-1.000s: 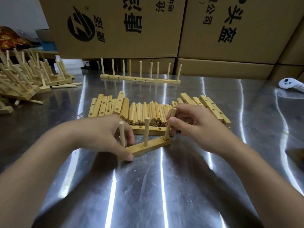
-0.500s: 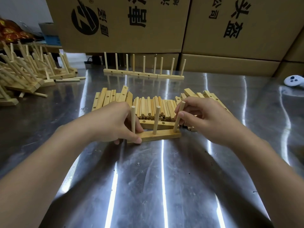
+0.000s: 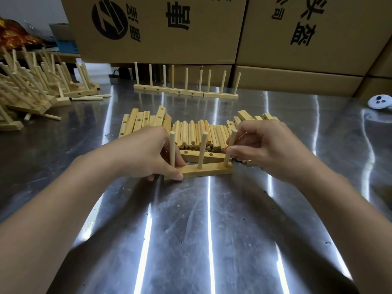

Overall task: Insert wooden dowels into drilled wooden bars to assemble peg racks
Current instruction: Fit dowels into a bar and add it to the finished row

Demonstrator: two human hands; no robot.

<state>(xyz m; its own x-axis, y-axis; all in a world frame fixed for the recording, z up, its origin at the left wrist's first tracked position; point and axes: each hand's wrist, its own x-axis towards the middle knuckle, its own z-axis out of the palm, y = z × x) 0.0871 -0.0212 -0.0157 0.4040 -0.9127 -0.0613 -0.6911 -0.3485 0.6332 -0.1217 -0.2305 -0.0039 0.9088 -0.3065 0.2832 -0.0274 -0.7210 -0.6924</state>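
Head camera: the right hand (image 3: 265, 149) has its thumb and forefinger curled closely together. They pinch the low part of a round light wooden dowel (image 3: 231, 145), which stands in the right end of a flat light wooden bar (image 3: 212, 169) and leans a little to the right. The other fingers of this hand are bent loosely behind.

The left hand (image 3: 144, 153) grips the left end of the same bar, with the thumb pressed on its front face and the fingers curled behind, just beside the left upright dowel (image 3: 172, 149). A middle dowel (image 3: 202, 149) stands between the two.

The bar lies on the shiny steel table (image 3: 212, 230), in front of a second drilled wooden bar (image 3: 199, 154) and a pile of loose dowels (image 3: 195, 132). Stacks of drilled bars (image 3: 140, 122) lie on both sides of the pile. Further back stands a row of finished peg racks (image 3: 186, 93), and a heap of finished racks (image 3: 31, 88) is at the far left.

The big brown cardboard boxes (image 3: 161, 28) behind are closed, so their content cannot be seen.

One second before, the bar lay more slanted, with its left end nearer to the person. Now it lies almost straight across, and both hands keep the same grips.
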